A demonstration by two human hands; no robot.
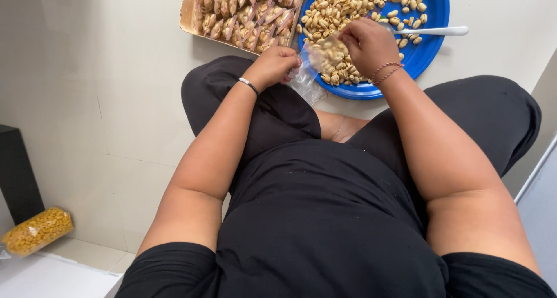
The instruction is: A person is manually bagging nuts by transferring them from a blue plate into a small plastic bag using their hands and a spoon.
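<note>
Head view: left hand [277, 65] pinches a small clear bag [313, 63] open so the right hand [366, 43] (fingers bunched) drops peanuts [342, 8] from the blue plate [432, 11].

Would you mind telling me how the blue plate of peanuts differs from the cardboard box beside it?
The blue plate is round and plastic; the cardboard box is straight-edged and brown. The plate holds loose peanuts and a white spoon; the box holds peanuts sealed in small packets. Both sit on the pale floor, touching.
</note>
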